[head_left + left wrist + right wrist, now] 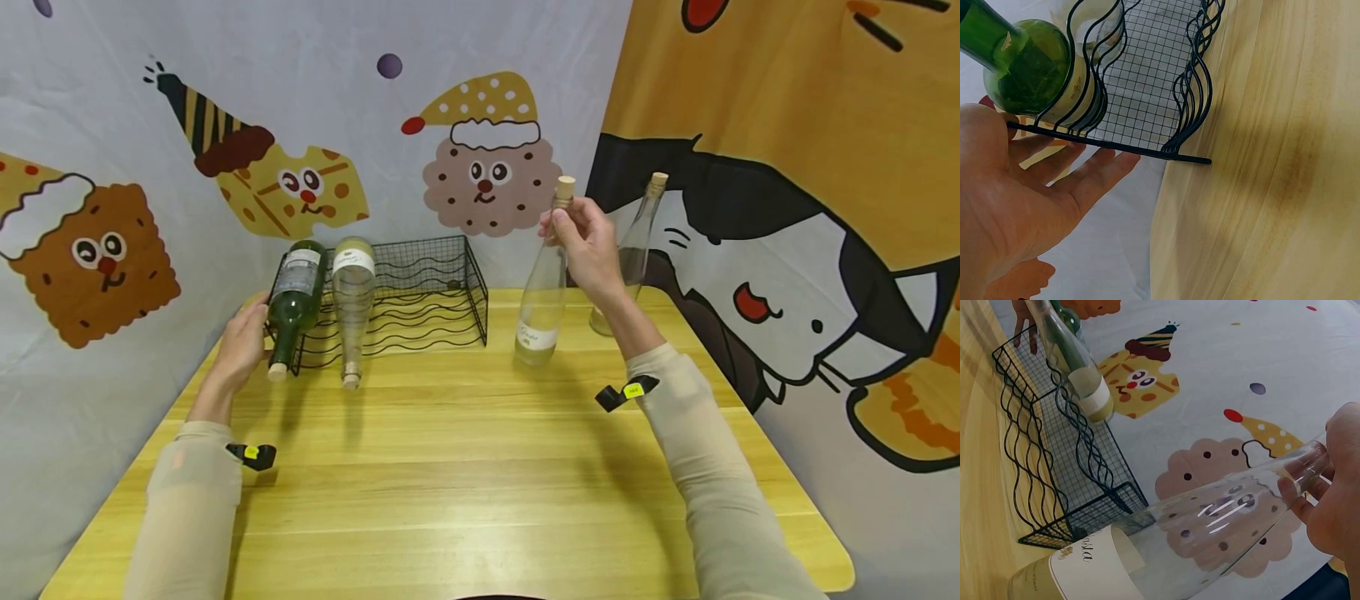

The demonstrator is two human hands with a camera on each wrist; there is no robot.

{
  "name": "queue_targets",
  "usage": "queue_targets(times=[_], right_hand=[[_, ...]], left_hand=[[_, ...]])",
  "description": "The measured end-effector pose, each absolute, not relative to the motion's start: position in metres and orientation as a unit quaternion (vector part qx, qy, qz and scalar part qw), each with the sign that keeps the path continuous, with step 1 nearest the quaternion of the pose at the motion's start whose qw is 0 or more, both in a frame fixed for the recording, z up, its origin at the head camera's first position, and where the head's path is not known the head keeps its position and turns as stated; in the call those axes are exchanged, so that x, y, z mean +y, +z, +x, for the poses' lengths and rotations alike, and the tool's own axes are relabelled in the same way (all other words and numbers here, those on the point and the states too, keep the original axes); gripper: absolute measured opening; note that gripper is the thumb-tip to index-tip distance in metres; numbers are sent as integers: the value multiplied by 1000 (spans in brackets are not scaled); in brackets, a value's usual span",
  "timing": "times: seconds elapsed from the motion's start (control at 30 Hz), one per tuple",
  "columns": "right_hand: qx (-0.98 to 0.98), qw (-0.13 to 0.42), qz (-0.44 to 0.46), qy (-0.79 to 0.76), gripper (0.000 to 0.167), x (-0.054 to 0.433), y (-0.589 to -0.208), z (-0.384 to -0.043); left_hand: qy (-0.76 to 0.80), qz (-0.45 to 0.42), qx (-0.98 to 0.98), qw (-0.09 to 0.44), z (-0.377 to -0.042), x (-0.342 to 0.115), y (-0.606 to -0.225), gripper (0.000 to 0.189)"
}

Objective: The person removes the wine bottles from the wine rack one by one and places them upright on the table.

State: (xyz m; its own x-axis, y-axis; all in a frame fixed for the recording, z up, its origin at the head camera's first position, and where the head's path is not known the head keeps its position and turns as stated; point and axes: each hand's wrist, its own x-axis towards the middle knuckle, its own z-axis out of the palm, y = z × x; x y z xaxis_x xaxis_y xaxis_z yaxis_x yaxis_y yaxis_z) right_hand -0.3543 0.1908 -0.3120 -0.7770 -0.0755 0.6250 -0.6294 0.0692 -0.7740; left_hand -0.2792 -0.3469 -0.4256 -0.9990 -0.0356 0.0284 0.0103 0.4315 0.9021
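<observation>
My right hand (592, 250) grips a clear glass bottle (1210, 531) by its neck, just below the cork. This bottle stands nearly upright, its pale label low on the body. At the rack's left end, my left hand (1029, 181) rests its extended fingers against the side wire; its thumb is hidden. The black wire wine rack (420, 271) has wavy rails. Across its left part lie a green bottle (295, 308) and, beside it, a second clear bottle (352, 292), both with corked necks toward me.
Behind my right hand stands another corked clear bottle (636, 250), partly covered by the wrist. The rack sits along the back of the wooden table (450, 475). A cartoon-printed cloth (300, 67) hangs close behind and continues down the right side.
</observation>
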Motion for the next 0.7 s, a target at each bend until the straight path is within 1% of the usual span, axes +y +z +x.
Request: queue_targets(times=[0.07, 0.13, 0.3, 0.4, 0.57, 0.7], right_hand=[[-700, 220, 246, 633, 19, 192, -313, -358], [-702, 221, 240, 633, 19, 193, -313, -361], [-702, 227, 230, 635, 27, 197, -315, -368], [-700, 232, 227, 636, 25, 200, -317, -372], [-699, 236, 218, 638, 16, 204, -319, -380], [-709, 240, 209, 629, 16, 207, -322, -387]], left_hand=[[-533, 7, -846, 20, -278, -346, -423, 68], [-535, 7, -845, 19, -276, -344, -420, 68], [-543, 6, -839, 17, -274, -343, -417, 67], [-542, 7, -840, 20, -277, -345, -421, 68], [-533, 5, -846, 30, -283, -351, -431, 69], [-531, 3, -846, 34, -287, -355, -437, 69]])
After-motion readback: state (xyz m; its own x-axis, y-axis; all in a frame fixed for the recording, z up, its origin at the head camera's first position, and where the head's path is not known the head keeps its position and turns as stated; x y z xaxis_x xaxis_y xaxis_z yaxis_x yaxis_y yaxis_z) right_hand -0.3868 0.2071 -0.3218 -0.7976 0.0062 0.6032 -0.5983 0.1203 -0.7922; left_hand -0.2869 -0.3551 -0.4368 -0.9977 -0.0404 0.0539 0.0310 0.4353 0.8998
